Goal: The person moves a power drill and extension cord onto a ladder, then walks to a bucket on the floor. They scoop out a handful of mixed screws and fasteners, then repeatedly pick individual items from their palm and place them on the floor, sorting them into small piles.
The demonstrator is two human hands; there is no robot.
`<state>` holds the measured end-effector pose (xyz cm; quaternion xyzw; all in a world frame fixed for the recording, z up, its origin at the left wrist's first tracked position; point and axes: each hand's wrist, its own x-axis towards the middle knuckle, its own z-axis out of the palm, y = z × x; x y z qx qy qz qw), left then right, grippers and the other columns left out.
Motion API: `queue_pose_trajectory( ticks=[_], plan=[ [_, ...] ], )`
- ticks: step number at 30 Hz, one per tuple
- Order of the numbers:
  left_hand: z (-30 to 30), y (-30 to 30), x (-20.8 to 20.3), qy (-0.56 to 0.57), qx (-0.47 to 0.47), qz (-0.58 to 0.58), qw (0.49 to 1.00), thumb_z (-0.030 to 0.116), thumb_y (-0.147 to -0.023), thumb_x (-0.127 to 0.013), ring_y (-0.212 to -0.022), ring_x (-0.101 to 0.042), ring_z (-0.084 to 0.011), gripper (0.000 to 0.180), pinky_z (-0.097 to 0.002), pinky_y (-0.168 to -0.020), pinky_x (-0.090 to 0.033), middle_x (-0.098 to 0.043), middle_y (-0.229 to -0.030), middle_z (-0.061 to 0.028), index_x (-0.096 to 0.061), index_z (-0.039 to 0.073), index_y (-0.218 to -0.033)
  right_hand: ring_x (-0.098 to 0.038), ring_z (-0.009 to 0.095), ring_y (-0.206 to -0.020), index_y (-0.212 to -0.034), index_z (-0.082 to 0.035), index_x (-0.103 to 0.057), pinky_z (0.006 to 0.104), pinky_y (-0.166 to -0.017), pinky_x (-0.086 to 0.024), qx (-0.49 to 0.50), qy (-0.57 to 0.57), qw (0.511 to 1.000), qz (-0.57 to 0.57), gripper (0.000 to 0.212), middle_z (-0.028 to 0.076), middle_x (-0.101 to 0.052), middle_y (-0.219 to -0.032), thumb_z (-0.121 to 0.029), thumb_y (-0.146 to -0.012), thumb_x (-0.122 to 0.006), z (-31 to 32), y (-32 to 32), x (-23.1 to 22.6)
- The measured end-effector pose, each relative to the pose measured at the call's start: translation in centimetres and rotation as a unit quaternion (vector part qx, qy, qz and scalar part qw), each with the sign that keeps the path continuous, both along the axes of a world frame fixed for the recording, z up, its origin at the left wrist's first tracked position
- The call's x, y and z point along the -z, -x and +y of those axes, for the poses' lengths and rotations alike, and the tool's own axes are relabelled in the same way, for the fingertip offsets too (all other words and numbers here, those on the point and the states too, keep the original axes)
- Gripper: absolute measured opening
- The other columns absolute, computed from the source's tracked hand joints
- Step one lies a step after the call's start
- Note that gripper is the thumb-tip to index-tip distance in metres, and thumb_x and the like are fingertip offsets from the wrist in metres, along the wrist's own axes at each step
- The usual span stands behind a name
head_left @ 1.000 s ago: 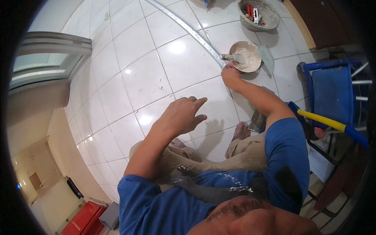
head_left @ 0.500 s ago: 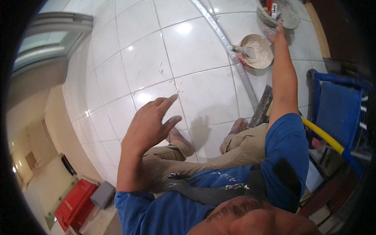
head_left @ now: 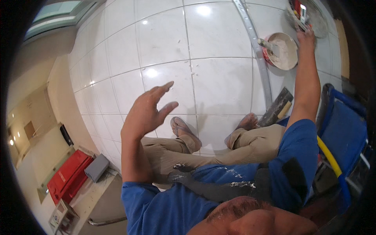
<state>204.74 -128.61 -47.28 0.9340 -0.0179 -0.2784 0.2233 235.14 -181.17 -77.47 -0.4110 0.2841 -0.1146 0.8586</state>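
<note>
My left hand (head_left: 147, 111) is raised above the tiled floor in front of my knees, fingers stretched and thumb apart, holding nothing. Far out to the right, my right hand (head_left: 306, 36) is at the near side of a grey, stained bucket (head_left: 318, 24) with red-handled and other tools in it. Its fingers look closed against the rim or a tool there, but too small to make out. Beside that arm stands a round tub (head_left: 288, 58) of pale paste with a putty knife (head_left: 270, 47) resting in it. A flat trowel (head_left: 276, 106) with a wooden handle lies near my right foot.
A long metal strip (head_left: 259, 55) lies across the white tiles (head_left: 219, 84), left of the tub. A blue folding frame (head_left: 342, 121) with a yellow bar stands at the right. A red case (head_left: 69, 175) and a grey box (head_left: 96, 167) sit at the lower left.
The view has shifted, so the floor things appear farther right. My right hand has gone from spread by the bucket to closed at its near side. My left hand stays raised and open.
</note>
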Motion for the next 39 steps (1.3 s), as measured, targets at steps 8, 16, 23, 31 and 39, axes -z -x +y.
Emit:
queue_pose_trajectory(
  ticks=[8,16,23,31,39],
  plan=[
    [2.7,-4.2,5.5,0.021,0.051,0.004,0.998,0.038,-0.092,-0.067,-0.111,-0.066,-0.0352,0.057,-0.0424,-0.092,-0.053,-0.067,-0.12,-0.0221,-0.054,0.008,-0.139,-0.065,0.031,-0.104,-0.111,0.003,-0.063,0.0454,-0.092,-0.055,-0.217,0.139,0.966,0.01,0.026,0.017,-0.067,-0.11,-0.017,-0.095,-0.059,7.1,6.2,-10.4],
    [7.2,-3.2,6.3,0.022,-0.035,0.027,0.999,0.042,-0.093,-0.065,-0.111,-0.066,-0.0364,0.063,-0.0424,-0.094,-0.053,-0.064,-0.124,-0.0244,-0.051,0.005,-0.141,-0.068,0.024,-0.074,-0.103,0.005,-0.065,0.0408,-0.06,-0.059,-0.476,0.277,0.825,0.126,0.03,0.014,-0.068,-0.089,-0.022,-0.091,-0.062,20.0,8.8,-11.5],
    [9.6,0.4,3.3,0.0,-0.11,-0.008,0.994,0.043,-0.092,-0.066,-0.112,-0.065,-0.0361,0.063,-0.0442,-0.094,-0.053,-0.064,-0.125,-0.0239,-0.051,0.008,-0.142,-0.068,0.017,-0.07,-0.107,0.003,-0.065,0.0356,-0.063,-0.058,-0.734,0.322,0.589,0.103,0.032,0.007,-0.069,-0.082,-0.013,-0.079,-0.067,25.8,10.3,-8.4],
    [9.3,-0.5,4.2,-0.004,-0.082,0.018,0.996,0.043,-0.092,-0.066,-0.11,-0.066,-0.0378,0.062,-0.044,-0.094,-0.053,-0.065,-0.124,-0.0232,-0.051,0.011,-0.143,-0.069,0.034,-0.092,-0.11,-0.003,-0.069,0.0425,-0.083,-0.054,-0.466,0.756,0.421,-0.184,0.034,0.015,-0.072,-0.096,-0.021,-0.081,-0.069,27.1,11.5,-9.9],
    [6.6,-1.0,5.1,-0.009,-0.038,0.019,0.999,0.043,-0.091,-0.066,-0.112,-0.065,-0.0387,0.062,-0.0441,-0.094,-0.053,-0.064,-0.125,-0.0228,-0.051,0.012,-0.143,-0.061,0.033,-0.11,-0.106,-0.007,-0.07,0.0447,-0.087,-0.051,-0.65,0.672,0.209,-0.286,0.026,0.013,-0.067,-0.112,-0.015,-0.082,-0.063,35.7,19.0,-8.4]
  ],
)
